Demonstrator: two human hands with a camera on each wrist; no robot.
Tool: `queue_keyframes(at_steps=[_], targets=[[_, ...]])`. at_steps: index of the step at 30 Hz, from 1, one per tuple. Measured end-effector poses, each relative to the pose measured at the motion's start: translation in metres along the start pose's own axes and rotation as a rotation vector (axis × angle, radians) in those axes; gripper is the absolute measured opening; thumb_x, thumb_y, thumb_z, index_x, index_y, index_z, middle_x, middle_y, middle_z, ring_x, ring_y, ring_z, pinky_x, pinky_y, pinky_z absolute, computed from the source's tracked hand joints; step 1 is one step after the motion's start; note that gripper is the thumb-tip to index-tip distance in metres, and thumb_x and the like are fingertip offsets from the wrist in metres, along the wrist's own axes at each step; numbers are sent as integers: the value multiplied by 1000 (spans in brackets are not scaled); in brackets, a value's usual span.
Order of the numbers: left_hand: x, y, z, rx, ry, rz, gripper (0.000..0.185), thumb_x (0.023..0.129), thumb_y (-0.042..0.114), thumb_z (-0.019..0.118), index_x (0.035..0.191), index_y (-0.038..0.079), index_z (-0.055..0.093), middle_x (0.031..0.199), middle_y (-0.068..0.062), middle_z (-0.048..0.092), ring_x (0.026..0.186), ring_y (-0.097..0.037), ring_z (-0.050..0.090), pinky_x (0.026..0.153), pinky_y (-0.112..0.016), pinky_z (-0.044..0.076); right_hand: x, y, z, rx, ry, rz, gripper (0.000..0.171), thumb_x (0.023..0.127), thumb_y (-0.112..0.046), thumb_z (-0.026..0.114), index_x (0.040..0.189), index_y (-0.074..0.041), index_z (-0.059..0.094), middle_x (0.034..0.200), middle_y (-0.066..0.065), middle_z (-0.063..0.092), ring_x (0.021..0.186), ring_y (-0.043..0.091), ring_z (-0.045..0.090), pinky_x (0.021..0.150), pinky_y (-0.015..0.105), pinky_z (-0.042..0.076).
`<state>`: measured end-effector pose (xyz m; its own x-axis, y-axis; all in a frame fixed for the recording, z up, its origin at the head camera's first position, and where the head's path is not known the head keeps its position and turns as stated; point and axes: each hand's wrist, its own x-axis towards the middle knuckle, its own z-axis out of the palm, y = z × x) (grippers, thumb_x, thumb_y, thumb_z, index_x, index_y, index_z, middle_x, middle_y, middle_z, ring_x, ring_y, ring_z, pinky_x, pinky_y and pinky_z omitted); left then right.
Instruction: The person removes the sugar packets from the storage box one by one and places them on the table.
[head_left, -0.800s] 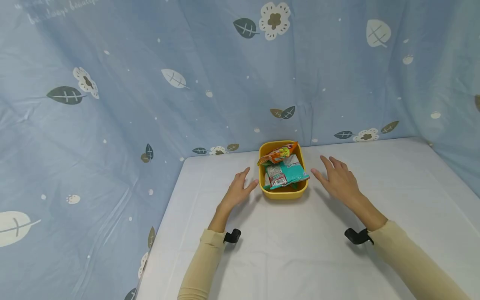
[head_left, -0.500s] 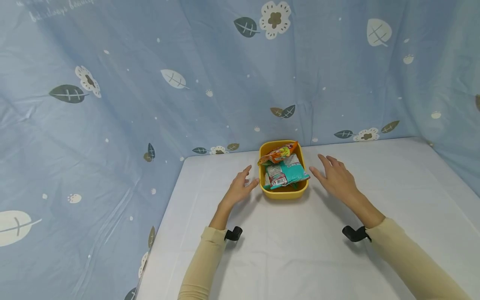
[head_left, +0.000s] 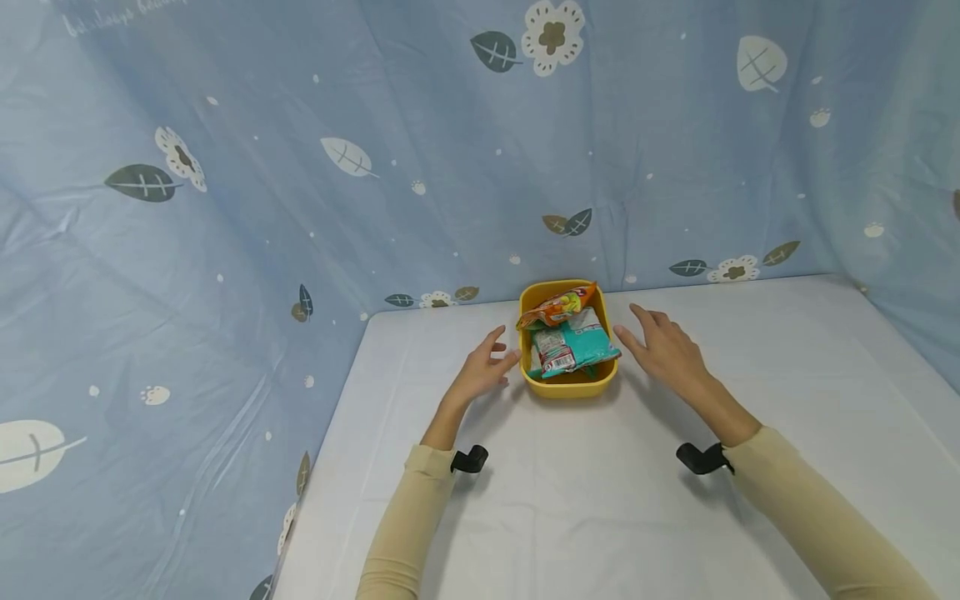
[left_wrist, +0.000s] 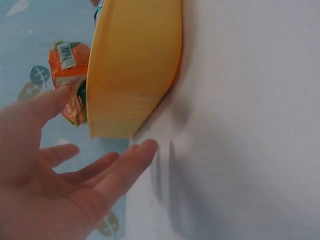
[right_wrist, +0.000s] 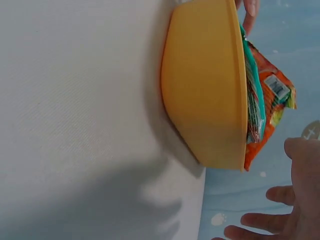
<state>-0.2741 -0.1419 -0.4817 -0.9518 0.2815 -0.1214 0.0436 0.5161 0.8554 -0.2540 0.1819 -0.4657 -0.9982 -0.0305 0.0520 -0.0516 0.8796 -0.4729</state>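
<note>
A yellow plastic box [head_left: 568,389] stands near the back edge of the table. An orange snack packet [head_left: 558,308] leans across its far part, sticking up over the rim. In front of that lies a teal and white packet [head_left: 576,343], one corner over the right rim; something green shows beneath. My left hand [head_left: 480,373], fingers loosely spread, is just left of the box, its thumb close to the wall; contact cannot be told. On the other side my right hand [head_left: 669,352] hovers with fingers relaxed, a small gap from the box. Neither hand holds anything.
A white cloth [head_left: 570,500] covers the table. Behind and to the left hangs a blue curtain [head_left: 450,100] with leaves and flowers, meeting the table's back edge close behind the box. Black wrist mounts [head_left: 701,458] sit at both cuffs.
Both hands have drifted slightly inward and forward, nearer the box. The box and its packets look the same.
</note>
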Motion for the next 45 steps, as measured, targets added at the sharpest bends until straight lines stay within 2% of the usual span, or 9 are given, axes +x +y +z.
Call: queue_keyframes(at_steps=[7,15,20,24,27,35,40,45], targets=[[6,1,-1,-76,-20,-5,73,98,38,58,157,16,21,146,-27,42,113,-36,65,76,-40,64,5,-5,-2,9,-11,9,77,101,-60,33,154,-6,27,148,35,34,129,55,41,98,75,41],[17,-3,-4,-176,-81,-43,78,97,35,62,158,18,17,148,-26,39,119,-44,59,84,-47,62,14,-11,-3,18,17,3,76,101,-60,32,153,-5,29,148,35,35,130,53,41,99,73,41],[14,10,-11,-225,-146,-73,76,99,26,60,159,17,14,150,-29,34,125,-47,54,90,-54,58,20,-14,-6,41,41,-20,78,101,-62,29,151,-2,33,145,35,39,127,54,44,98,73,42],[15,10,-9,-235,-122,-70,75,97,25,62,158,19,18,145,-25,41,121,-43,58,87,-51,60,25,-18,-9,78,32,-28,75,102,-58,33,150,0,34,141,33,45,125,51,47,98,71,43],[21,1,-4,-238,-92,-63,74,96,28,64,157,23,23,141,-20,45,117,-37,61,82,-46,62,29,-21,-10,101,22,-29,73,102,-56,35,150,-1,35,137,31,50,123,48,51,97,68,46],[25,2,-4,-279,-106,-81,75,96,24,64,158,19,20,141,-22,45,115,-36,63,81,-43,63,33,-26,-12,145,-5,-43,76,101,-59,32,151,-1,33,136,31,51,120,46,54,92,62,52],[25,4,-4,-304,-108,-89,74,96,23,65,157,23,23,140,-21,45,113,-35,64,80,-42,63,38,-29,-10,171,-10,-45,74,102,-56,35,150,1,34,132,31,55,118,46,55,89,58,55],[26,6,-4,-298,-115,-84,74,96,22,65,156,24,24,140,-22,45,114,-37,63,80,-41,64,42,-33,-10,207,-34,-23,76,101,-59,34,150,-1,35,129,30,57,113,44,59,85,54,58]])
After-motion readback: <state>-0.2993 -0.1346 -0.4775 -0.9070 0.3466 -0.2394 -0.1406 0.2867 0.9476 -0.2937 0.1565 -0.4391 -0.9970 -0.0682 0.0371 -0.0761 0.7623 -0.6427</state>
